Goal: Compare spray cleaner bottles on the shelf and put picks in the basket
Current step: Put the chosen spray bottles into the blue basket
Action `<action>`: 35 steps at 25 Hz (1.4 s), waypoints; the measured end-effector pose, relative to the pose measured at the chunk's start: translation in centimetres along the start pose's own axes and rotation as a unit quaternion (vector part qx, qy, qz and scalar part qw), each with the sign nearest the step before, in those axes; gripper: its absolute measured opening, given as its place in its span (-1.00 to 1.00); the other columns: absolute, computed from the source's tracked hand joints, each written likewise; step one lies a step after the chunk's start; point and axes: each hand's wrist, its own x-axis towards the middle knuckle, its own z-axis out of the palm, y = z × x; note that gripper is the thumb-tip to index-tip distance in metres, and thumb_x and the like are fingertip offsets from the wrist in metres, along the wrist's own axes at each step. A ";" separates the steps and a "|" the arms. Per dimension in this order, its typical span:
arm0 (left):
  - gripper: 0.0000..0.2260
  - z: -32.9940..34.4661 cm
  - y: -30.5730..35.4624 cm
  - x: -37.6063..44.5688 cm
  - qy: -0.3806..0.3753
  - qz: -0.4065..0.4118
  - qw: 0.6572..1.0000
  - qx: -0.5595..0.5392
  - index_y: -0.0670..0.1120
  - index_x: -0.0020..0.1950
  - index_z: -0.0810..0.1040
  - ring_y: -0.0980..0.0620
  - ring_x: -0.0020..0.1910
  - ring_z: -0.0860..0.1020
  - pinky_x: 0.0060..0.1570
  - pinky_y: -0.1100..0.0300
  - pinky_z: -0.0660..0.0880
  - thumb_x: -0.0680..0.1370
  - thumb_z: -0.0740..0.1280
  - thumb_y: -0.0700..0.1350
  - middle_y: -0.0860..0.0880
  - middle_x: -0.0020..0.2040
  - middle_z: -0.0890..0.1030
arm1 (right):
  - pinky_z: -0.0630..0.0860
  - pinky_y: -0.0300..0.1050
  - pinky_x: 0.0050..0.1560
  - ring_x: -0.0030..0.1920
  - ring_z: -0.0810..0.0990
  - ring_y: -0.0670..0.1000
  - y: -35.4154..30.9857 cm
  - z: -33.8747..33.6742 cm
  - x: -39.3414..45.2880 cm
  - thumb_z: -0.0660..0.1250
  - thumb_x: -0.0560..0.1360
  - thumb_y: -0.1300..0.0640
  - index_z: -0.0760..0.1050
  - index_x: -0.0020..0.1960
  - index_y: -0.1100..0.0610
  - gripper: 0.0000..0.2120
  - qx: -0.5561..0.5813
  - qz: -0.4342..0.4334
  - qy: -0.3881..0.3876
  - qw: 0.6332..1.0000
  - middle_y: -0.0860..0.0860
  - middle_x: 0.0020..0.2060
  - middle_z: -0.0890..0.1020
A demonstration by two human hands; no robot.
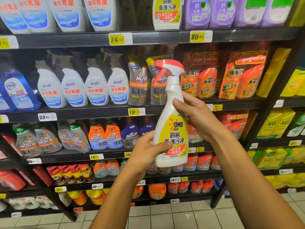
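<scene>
A white OMO spray bottle (171, 129) with a red trigger head and a yellow and red label is held upright in front of the shelves, label facing me. My left hand (145, 154) grips its lower body from the left, thumb across the label. My right hand (196, 116) wraps the bottle's shoulder and neck from the right, thumb on the front. No basket is in view.
Dark shelves (148, 38) run across the view, stocked with white spray bottles (95, 86), grey Mr Muscle refill pouches (137, 83), orange refill packs (242, 76), Mr Muscle sprays (105, 136) and yellow AXE packs (277, 124). Yellow price tags line the shelf edges. Pale floor tiles (165, 217) lie below.
</scene>
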 end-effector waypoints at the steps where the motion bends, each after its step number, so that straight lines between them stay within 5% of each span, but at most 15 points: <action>1: -0.74 0.6 -0.1 -0.1 0.033 0.030 0.998 0.037 -0.07 0.10 0.62 0.02 -0.05 0.70 -0.14 0.21 0.61 0.44 0.49 -0.25 -0.01 -0.03 0.73 | 0.53 -0.32 -0.26 -0.21 0.64 -0.15 -0.1 0.2 0.1 0.32 0.59 0.07 0.56 0.26 0.06 -0.75 -0.021 -0.014 0.013 1.000 -0.09 -0.15 0.69; 4: -0.71 1.8 -0.4 -0.5 0.095 0.095 0.981 0.138 0.05 0.11 0.60 0.14 -0.07 0.68 -0.10 0.21 0.62 0.43 0.53 -0.12 0.11 -0.05 0.72 | 0.50 -0.20 -0.14 -0.17 0.60 -0.04 -0.2 0.8 0.7 0.26 0.61 0.06 0.56 0.09 0.12 -0.82 0.009 -0.018 0.042 0.999 0.04 -0.15 0.63; 6: -0.64 1.4 -0.3 -0.6 0.062 0.107 0.983 0.133 0.13 0.14 0.56 0.18 -0.02 0.66 -0.06 0.27 0.60 0.39 0.54 0.01 0.16 0.00 0.70 | 0.48 -0.04 -0.02 -0.11 0.57 0.09 -0.3 0.8 1.0 0.21 0.61 0.08 0.53 0.07 0.17 -0.81 0.084 -0.014 0.046 0.995 0.15 -0.11 0.61; 11: -0.35 0.1 -0.6 0.1 -0.080 -0.013 0.997 0.017 0.04 0.43 0.36 0.08 0.28 0.54 0.16 0.20 0.49 0.37 0.46 0.09 0.02 0.34 0.54 | 0.49 0.05 0.07 -0.12 0.57 0.10 -0.7 0.1 1.5 0.15 0.56 0.02 0.35 0.34 0.30 -0.53 0.258 -0.015 -0.017 0.966 0.14 -0.09 0.56; 18: -0.39 1.0 -1.9 0.1 -0.065 0.009 0.998 -0.016 0.05 0.32 0.47 0.04 0.22 0.59 0.08 0.20 0.56 0.30 0.51 0.10 0.02 0.23 0.62 | 0.47 0.07 0.09 -0.08 0.56 0.10 -0.3 0.3 1.3 0.13 0.56 0.01 0.34 0.38 0.29 -0.51 0.270 0.018 -0.051 0.961 0.14 -0.06 0.56; 22: -0.35 1.1 -2.2 0.3 -0.088 -0.015 0.996 -0.028 0.03 0.42 0.39 0.05 0.24 0.58 0.07 0.19 0.56 0.36 0.45 0.13 0.01 0.31 0.58 | 0.49 0.07 0.05 -0.11 0.57 0.11 -0.2 0.1 1.4 0.16 0.57 0.03 0.39 0.30 0.29 -0.58 0.244 0.021 -0.016 0.969 0.16 -0.08 0.58; 26: -0.59 1.2 -2.6 0.7 -0.102 -0.024 0.993 -0.060 0.05 0.36 0.44 0.06 0.24 0.58 0.11 0.21 0.55 0.51 0.36 0.03 0.06 0.24 0.63 | 0.55 -0.15 -0.23 -0.28 0.62 -0.01 -1.1 0.5 1.6 0.31 0.57 0.14 0.55 0.10 0.22 -0.83 0.095 0.009 0.060 0.994 0.06 -0.23 0.63; 31: -0.57 0.8 -3.2 1.8 0.022 0.025 0.998 -0.046 -0.02 0.18 0.58 -0.02 0.08 0.67 -0.06 0.22 0.60 0.35 0.51 0.03 -0.05 0.09 0.70 | 0.57 -0.23 -0.30 -0.25 0.70 -0.05 -1.7 0.9 1.4 0.51 0.43 0.18 0.54 0.08 0.14 -0.73 0.011 -0.015 0.102 0.995 -0.03 -0.24 0.72; 35: -0.65 -0.4 -3.8 2.0 -0.013 0.011 0.995 -0.095 -0.02 0.12 0.65 -0.07 0.09 0.67 -0.07 0.20 0.60 0.36 0.54 -0.03 -0.11 0.10 0.70 | 0.58 -0.24 -0.24 -0.23 0.69 -0.08 -1.8 0.8 1.1 0.49 0.46 0.15 0.51 0.16 0.18 -0.68 -0.025 0.005 0.076 0.997 -0.04 -0.21 0.72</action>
